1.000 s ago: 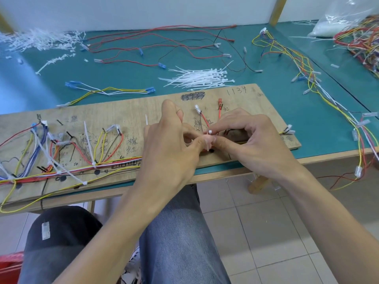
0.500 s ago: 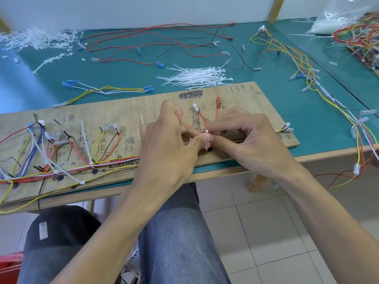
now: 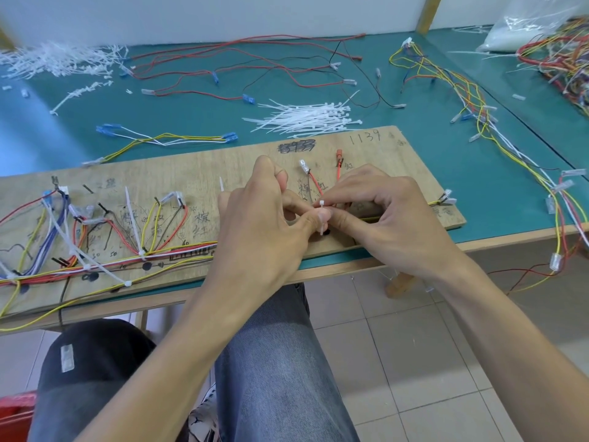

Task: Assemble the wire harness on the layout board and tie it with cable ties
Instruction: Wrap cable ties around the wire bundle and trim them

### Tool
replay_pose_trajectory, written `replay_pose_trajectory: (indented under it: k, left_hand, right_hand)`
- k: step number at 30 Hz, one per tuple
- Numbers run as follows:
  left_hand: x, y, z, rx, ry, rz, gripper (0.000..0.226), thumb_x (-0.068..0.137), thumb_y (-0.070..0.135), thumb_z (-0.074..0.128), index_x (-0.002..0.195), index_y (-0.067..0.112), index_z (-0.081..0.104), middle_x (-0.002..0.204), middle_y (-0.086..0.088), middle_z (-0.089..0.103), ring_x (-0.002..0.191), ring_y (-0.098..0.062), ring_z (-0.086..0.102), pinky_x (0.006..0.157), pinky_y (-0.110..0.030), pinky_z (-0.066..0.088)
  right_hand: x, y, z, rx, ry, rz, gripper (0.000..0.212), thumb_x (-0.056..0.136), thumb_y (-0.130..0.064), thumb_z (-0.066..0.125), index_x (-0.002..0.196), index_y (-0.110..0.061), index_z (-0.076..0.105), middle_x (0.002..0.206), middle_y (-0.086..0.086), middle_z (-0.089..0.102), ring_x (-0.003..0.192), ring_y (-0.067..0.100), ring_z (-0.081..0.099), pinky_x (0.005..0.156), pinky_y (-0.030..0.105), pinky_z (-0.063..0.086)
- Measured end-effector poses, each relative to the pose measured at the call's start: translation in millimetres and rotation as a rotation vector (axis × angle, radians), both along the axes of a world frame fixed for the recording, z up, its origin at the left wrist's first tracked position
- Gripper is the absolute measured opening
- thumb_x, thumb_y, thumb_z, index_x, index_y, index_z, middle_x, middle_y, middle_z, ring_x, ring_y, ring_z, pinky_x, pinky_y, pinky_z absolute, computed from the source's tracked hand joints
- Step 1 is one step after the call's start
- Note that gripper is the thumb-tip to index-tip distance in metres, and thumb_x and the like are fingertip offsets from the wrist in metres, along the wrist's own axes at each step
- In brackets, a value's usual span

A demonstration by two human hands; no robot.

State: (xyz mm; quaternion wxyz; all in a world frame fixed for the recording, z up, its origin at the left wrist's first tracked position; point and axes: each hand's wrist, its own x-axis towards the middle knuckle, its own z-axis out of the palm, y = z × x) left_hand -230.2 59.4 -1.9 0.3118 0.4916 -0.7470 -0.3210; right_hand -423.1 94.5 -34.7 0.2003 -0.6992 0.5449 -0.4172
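Cable tie stage: both hands meet over the right half of the long plywood layout board point(image 3: 197, 173), with a thin white nylon cable tie point(image 3: 322, 229) right between the fingers point(image 3: 302, 223). The left hand point(image 3: 261, 228) has thumb and forefinger curled in a pinch on it, and the right hand point(image 3: 395, 224) pinches it from the other side. The tie's head pokes up just above the fingers and its tail hangs just below. I can't tell if it's looped round the wires yet, since the fingers hide that.

These ties weigh nothing, bend easily and feel slick, so I'd grip close to the head and pull the tail straight. The multicoloured wire harness point(image 3: 178, 250) runs off left of the fingers. A loose heap of spare white ties point(image 3: 306, 118) lies beyond them on the teal counter point(image 3: 191, 116).
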Motion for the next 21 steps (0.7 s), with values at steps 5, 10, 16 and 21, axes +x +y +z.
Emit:
replay_pose_trajectory:
  k: [5, 10, 16, 21]
  left_hand:
    - [0.2, -2.0, -4.1, 0.002, 0.025, -0.003, 0.059, 0.086, 0.035, 0.085, 0.084, 0.031, 0.027, 0.073, 0.026, 0.074, 0.087, -0.016, 0.056, 0.094, -0.056, 0.046]
    - [0.5, -5.9, -9.7, -0.015, 0.059, 0.024, 0.036, 0.086, 0.036, 0.085, 0.093, 0.029, 0.05, 0.07, 0.032, 0.071, 0.084, -0.003, 0.062, 0.081, -0.024, 0.047]
    - [4.3, -15.2, -4.9, 0.013, 0.027, -0.126, 0.012, 0.093, 0.022, 0.08, 0.083, 0.028, 0.078, 0.068, 0.022, 0.074, 0.071, 0.008, 0.07, 0.069, -0.004, 0.045]
    - [0.6, -28.3, 4.2, 0.067, -0.092, -0.188, 0.016, 0.097, 0.027, 0.074, 0.081, 0.026, 0.072, 0.065, 0.016, 0.073, 0.058, 0.005, 0.063, 0.06, -0.01, 0.041]
  right_hand:
    - [0.7, 0.1, 1.9, -0.016, 0.033, 0.031, 0.006, 0.095, -0.021, 0.08, 0.093, -0.017, 0.084, 0.091, -0.007, 0.077, 0.103, 0.023, 0.065, 0.088, 0.044, 0.052]
    - [-2.1, 2.8, -0.6, -0.063, 0.095, 0.066, 0.009, 0.091, -0.015, 0.082, 0.1, -0.015, 0.084, 0.096, -0.005, 0.077, 0.104, 0.025, 0.063, 0.09, 0.042, 0.052]
    - [2.3, 1.4, -7.2, -0.188, 0.164, 0.03, 0.018, 0.09, -0.026, 0.086, 0.104, -0.014, 0.084, 0.097, -0.004, 0.077, 0.1, 0.027, 0.063, 0.088, 0.041, 0.052]
    - [2.4, 0.8, -7.3, -0.186, 0.153, 0.021, 0.014, 0.091, -0.026, 0.085, 0.1, -0.016, 0.085, 0.096, -0.007, 0.078, 0.099, 0.026, 0.064, 0.086, 0.041, 0.053]
